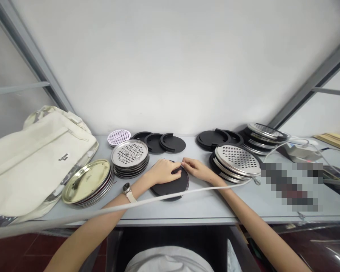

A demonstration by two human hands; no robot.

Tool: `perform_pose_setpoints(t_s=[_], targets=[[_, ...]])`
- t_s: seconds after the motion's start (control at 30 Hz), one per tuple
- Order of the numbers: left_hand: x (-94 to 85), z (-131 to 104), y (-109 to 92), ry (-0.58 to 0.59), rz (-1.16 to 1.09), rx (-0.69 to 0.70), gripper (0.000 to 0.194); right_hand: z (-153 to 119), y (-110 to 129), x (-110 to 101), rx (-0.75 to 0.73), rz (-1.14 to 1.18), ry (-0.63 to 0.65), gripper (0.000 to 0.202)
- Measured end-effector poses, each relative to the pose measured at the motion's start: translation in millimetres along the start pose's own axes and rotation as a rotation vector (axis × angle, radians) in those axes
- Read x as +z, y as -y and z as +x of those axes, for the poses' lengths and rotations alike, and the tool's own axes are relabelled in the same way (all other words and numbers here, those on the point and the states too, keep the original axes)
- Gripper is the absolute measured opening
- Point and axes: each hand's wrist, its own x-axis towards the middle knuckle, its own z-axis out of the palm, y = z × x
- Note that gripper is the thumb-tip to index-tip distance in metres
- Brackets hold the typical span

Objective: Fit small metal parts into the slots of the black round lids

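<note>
- Centrally, a flat round black disc (171, 184) lies on the pale grey worktop (204, 207), close to its front edge, directly before the person.
- The left hand (163, 172) rests palm-down across the disc's upper left part, fingers spread, seemingly pressing it flat so it cannot slide.
- The right hand (195, 169) meets it at the disc's top rim, fingertips pinched together on the edge; whether something small is between them I cannot tell.
- A pale-strapped wristwatch (128, 190) sits on the left wrist.
- A white cable (147, 203) crosses in front of the disc and both forearms.
- Just left stands a stack of perforated silver metal trays (129, 156), then a stack of shiny gold-toned round plates (87, 181), within reach.
- Just right is another stack of perforated silver discs in black rings (234, 161).
- Behind, by the white wall, lie notched black round lids (163, 142), a small white perforated disc (119, 137) and more black lids (215, 138).
- Far left slumps a cream fabric bag (34, 158).
</note>
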Motion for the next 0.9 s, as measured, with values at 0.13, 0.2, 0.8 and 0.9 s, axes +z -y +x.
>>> perform_pose_setpoints(t_s=[0.13,0.2,0.8,0.9], targets=[[0.8,0.5,1.2,-0.011,0.002,0.007,0.026,2.9,-0.3,5.7,-0.02,-0.02,-0.035,0.036],[0.5,0.7,1.2,-0.011,-0.006,-0.002,0.027,3.7,-0.8,6.7,-0.021,-0.029,-0.036,0.036],[0.6,1.4,-1.8,-0.02,-0.051,-0.081,0.026,1.1,0.6,9.2,-0.012,-0.178,-0.061,0.036],[0.4,0.9,-1.7,-0.028,-0.05,-0.078,0.027,0.7,1.1,9.1,-0.006,-0.202,-0.063,0.036]])
